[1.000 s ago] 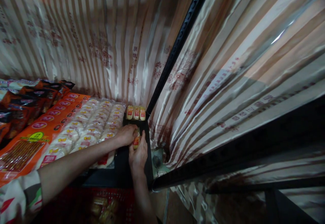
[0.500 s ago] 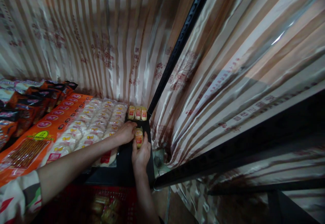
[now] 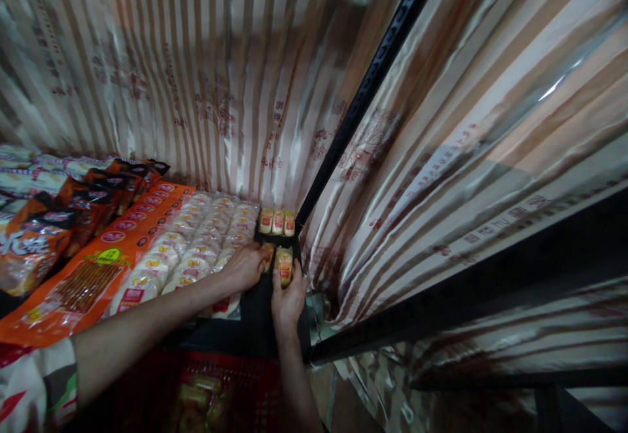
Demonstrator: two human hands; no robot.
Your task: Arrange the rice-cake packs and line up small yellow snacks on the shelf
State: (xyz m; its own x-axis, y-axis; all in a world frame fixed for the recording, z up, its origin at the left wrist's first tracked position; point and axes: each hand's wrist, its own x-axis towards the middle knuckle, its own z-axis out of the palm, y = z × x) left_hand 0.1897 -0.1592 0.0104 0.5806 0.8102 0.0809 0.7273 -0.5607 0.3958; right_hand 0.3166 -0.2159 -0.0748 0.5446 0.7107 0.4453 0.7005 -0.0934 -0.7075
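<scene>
My right hand (image 3: 289,297) is closed around a small yellow wrapped cake (image 3: 284,268) with a red label, on or just above the black shelf (image 3: 230,336) near its right corner. To its left, my left hand (image 3: 246,265) has its fingers on another yellow wrapped cake (image 3: 267,256), which they partly cover. Behind both hands, three matching wrapped cakes (image 3: 277,222) stand side by side at the back edge. Clear bags of round white crackers (image 3: 196,250) lie beside and under my left forearm.
A large orange bag of brown sticks (image 3: 93,282) and several orange-black snack bags (image 3: 53,224) lie further left. A black upright post (image 3: 358,106) rises at the shelf corner before striped curtains (image 3: 235,80). Below is a red basket (image 3: 245,381) with more yellow packets.
My right hand and its cake have moved a little right, away from my left hand. A second cake now shows at my left fingertips. The whole view has shifted slightly.
</scene>
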